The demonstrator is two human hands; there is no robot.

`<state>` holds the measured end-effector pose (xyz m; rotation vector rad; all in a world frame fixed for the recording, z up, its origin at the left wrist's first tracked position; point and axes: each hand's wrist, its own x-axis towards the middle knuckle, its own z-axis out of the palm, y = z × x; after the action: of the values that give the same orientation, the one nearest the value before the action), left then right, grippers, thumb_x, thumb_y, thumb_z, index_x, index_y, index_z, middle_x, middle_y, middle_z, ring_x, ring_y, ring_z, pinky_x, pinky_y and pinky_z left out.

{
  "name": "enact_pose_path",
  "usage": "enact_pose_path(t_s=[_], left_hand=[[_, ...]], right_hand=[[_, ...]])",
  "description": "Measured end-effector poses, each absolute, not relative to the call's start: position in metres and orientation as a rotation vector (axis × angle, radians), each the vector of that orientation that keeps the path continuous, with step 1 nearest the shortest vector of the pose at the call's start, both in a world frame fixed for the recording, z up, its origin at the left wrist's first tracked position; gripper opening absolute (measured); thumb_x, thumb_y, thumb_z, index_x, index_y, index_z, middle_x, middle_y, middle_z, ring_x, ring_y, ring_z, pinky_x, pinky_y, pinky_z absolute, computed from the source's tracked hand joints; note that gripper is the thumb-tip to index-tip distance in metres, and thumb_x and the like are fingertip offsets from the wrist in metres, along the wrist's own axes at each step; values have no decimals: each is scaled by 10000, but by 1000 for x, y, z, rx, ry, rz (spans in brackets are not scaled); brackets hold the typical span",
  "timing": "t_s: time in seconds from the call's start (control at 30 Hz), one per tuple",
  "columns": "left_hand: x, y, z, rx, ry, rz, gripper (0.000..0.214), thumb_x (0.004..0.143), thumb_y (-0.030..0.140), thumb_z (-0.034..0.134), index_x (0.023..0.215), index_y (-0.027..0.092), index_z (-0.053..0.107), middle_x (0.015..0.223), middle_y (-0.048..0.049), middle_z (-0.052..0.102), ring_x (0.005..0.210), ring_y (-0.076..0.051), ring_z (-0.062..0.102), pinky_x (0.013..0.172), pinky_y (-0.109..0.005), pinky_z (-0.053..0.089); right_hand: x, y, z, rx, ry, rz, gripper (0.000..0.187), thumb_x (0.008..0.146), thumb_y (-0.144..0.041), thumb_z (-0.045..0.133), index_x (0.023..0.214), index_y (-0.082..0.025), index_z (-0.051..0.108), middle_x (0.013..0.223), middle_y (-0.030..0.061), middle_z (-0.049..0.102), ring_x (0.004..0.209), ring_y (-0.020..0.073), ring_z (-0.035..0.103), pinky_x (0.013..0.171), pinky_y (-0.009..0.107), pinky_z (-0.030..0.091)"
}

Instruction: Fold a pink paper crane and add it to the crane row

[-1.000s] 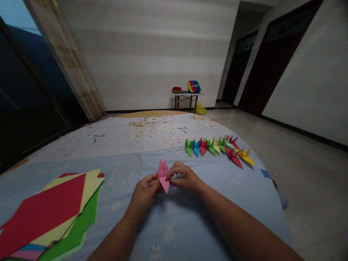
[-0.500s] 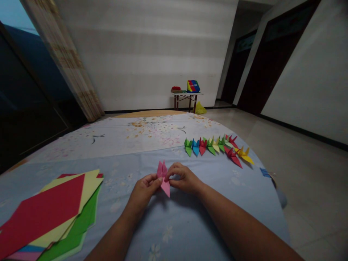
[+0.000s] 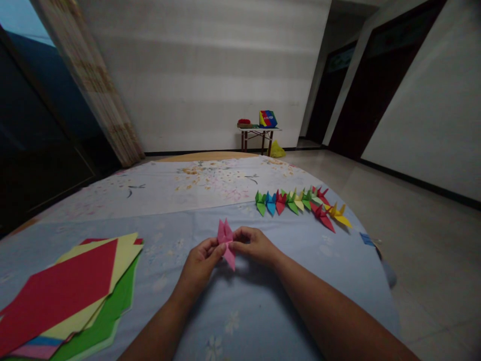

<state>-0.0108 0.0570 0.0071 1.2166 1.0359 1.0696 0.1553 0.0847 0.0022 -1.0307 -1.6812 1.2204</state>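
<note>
A half-folded pink paper figure (image 3: 226,244) with two upright points is held just above a blue flowered cloth (image 3: 248,306). My left hand (image 3: 200,262) pinches its left side with thumb and forefinger. My right hand (image 3: 254,245) pinches its right side, fingers curled. Both hands meet at the middle of the figure, near the middle of the cloth.
A fanned stack of coloured paper sheets (image 3: 67,296), red on top, lies at the left. A row of several finished paper cranes (image 3: 300,203) sits to the far right. The cloth's right edge drops to a tiled floor (image 3: 432,250). A small table (image 3: 257,135) stands by the far wall.
The two hands stay pinched on the pink figure, which has tilted and shifted only slightly. Nothing else has moved.
</note>
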Motion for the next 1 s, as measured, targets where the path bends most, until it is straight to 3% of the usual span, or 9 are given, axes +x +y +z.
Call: enact_pose_path(t_s=[0.2, 0.4, 0.77, 1.0], left_hand=[[-10, 56, 9, 1211, 1039, 1068, 261, 697, 325, 679, 874, 137, 648, 840, -63, 710, 800, -186, 641, 759, -280, 469], [-8, 54, 12, 1185, 1054, 1052, 300, 677, 349, 688, 882, 132, 665, 807, -60, 715, 744, -174, 640, 726, -263, 469], [-8, 55, 11, 1267, 1119, 1083, 270, 686, 386, 658, 799, 140, 670, 714, -49, 681, 691, -183, 622, 678, -284, 471], [-10, 55, 13, 1351, 1242, 1064, 278, 685, 404, 646, 799, 153, 683, 697, -37, 681, 614, -167, 598, 563, -242, 440]], right_hand=[[157, 85, 3, -987, -1630, 1289, 350, 666, -445, 679, 766, -112, 638, 710, 36, 628, 634, 121, 543, 622, 261, 428], [160, 87, 1, -946, -1642, 1287, 376, 678, -491, 650, 702, -116, 627, 634, 10, 584, 577, 101, 488, 553, 232, 386], [159, 88, -2, -895, -1614, 1363, 365, 671, -485, 661, 701, -124, 609, 623, -11, 566, 559, 88, 472, 575, 228, 361], [156, 88, -6, -925, -1559, 1378, 374, 669, -487, 663, 707, -122, 589, 636, -7, 569, 567, 91, 488, 588, 236, 378]])
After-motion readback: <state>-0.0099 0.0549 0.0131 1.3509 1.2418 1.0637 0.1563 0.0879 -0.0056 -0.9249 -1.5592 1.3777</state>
